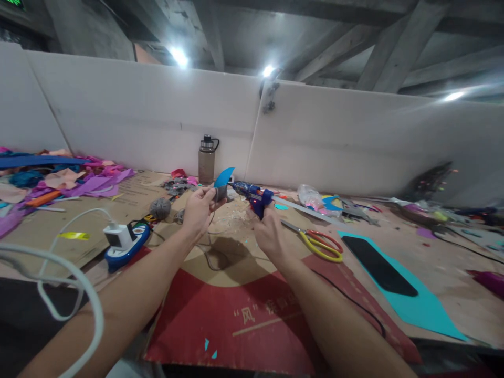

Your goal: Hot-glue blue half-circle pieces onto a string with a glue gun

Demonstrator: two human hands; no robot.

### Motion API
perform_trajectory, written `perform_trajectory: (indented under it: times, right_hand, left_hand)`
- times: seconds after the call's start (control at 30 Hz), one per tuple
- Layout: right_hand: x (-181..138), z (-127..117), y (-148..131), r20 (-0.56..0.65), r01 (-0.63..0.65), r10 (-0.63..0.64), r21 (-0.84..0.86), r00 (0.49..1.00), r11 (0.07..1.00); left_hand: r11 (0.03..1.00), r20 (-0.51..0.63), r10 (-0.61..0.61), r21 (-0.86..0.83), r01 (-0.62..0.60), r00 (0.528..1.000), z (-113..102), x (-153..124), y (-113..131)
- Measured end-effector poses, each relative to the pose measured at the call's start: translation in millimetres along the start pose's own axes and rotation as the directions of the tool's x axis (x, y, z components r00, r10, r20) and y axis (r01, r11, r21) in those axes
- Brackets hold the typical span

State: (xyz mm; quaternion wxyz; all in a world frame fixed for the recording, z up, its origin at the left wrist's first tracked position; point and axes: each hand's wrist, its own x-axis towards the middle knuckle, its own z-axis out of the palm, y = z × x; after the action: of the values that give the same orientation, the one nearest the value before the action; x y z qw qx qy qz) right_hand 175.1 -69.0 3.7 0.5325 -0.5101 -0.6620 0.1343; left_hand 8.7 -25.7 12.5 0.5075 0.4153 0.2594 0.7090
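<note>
My left hand (pixel 200 211) is closed on a small dark grey piece (pixel 221 193) with a curved blue sheet piece (pixel 226 177) standing up from it. A strand of grey yarn (pixel 208 252) hangs below that hand onto the cardboard. Wrapped round the handle of a blue hot glue gun (pixel 254 196) is my right hand (pixel 268 228). The gun's nozzle points left and is close to the grey piece; whether they touch I cannot tell. A clear glue stick (pixel 301 208) sticks out of the gun's back.
Scissors (pixel 321 245) with red and yellow handles lie right of my right hand. A black phone (pixel 378 265) rests on a turquoise sheet (pixel 427 315). Left are a power strip (pixel 128 247), a grey yarn ball (pixel 160 208) and coloured scraps (pixel 71 178). A bottle (pixel 207 160) stands behind, before a white partition (pixel 149 105).
</note>
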Motion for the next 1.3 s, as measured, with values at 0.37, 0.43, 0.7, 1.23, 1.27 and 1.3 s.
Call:
perform_trajectory:
  times: [0.37,0.43,0.7,1.23,1.27,1.3]
  right_hand:
    - [25.0,16.4,45.4,0.318,-0.461,0.394,0.172,0.862,0.87]
    - [28.3,12.0,55.6,0.308,-0.456,0.412,0.085,0.858,0.886]
    - [24.3,6.9,23.8,0.002,-0.121,0.121,0.056,0.993,0.991]
    - [21.8,33.1,-10.5,0.018,-0.088,0.089,0.441,0.996,0.893]
    - [21.7,31.2,-9.7,-0.012,-0.062,0.074,0.421,0.997,0.905]
    - [21.6,29.5,-9.4,-0.038,-0.048,0.07,0.409,0.997,0.911]
  left_hand:
    - [0.999,-0.005,0.046,0.029,-0.046,0.999,5.7,-3.1,-1.7]
    - [0.992,-0.01,0.087,0.098,-0.085,0.996,6.6,-4.2,-2.1]
    - [0.788,0.075,0.327,0.529,-0.316,0.942,6.6,-13.3,6.9]
    - [0.942,0.065,0.113,0.311,-0.127,0.992,7.3,-8.6,-3.2]
    - [0.947,0.074,0.097,0.299,-0.115,0.993,7.7,-8.9,-3.9]
    - [0.952,0.079,0.082,0.288,-0.102,0.993,8.2,-9.4,-4.4]
